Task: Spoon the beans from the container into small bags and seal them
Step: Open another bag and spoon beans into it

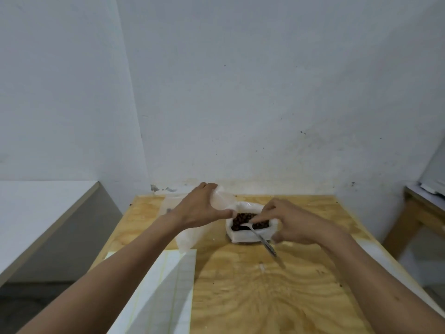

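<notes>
Across container (250, 233), spoon (258, 235) handle toward camera

Dark beans (248, 221) in white-lined container (243, 236), metal spoon (261, 238) resting inside (handle outward), translucent bag (221, 200) raised alongside

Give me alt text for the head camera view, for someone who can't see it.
Over a plywood table, a person's left hand holds up a small clear plastic bag while the right hand grips a metal spoon dipped into a white container of dark beans. A plain white wall stands behind.
</notes>
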`<action>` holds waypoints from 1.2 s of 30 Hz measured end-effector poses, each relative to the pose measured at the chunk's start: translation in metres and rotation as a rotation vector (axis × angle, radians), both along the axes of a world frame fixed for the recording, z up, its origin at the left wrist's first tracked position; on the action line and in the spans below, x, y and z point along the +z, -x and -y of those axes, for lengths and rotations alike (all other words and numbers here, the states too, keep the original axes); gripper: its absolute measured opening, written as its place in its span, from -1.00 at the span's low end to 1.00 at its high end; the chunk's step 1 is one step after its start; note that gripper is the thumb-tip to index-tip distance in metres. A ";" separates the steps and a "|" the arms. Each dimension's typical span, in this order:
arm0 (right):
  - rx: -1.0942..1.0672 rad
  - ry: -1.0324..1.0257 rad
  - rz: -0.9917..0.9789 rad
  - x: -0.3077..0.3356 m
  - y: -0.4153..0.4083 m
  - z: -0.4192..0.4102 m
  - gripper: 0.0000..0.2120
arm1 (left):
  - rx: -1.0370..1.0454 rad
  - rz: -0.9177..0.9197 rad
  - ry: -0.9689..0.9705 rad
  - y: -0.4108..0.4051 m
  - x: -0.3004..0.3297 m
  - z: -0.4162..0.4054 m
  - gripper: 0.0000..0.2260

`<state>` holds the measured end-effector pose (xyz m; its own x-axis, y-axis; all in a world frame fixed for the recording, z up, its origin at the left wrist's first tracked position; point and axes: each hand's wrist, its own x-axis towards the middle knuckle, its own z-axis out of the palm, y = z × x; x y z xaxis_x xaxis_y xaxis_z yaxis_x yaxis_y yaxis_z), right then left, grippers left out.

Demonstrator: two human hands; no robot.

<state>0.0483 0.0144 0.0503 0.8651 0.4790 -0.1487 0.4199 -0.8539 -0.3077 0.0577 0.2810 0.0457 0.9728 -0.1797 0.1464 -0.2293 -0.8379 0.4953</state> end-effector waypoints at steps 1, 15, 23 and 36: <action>0.029 0.016 -0.023 -0.011 0.002 0.001 -0.46 | 0.017 -0.043 0.013 -0.001 -0.001 0.001 -0.11; -0.516 -0.349 0.530 -0.024 -0.001 0.006 -0.66 | -0.071 -0.171 -0.150 0.004 -0.015 0.009 -0.04; -0.856 -0.774 0.072 -0.046 -0.003 -0.012 -0.70 | -0.065 -0.116 -0.168 0.005 -0.021 0.010 -0.03; -0.856 -1.044 -0.046 0.008 -0.007 -0.007 -0.81 | -0.062 -0.116 0.019 0.005 -0.020 -0.010 -0.03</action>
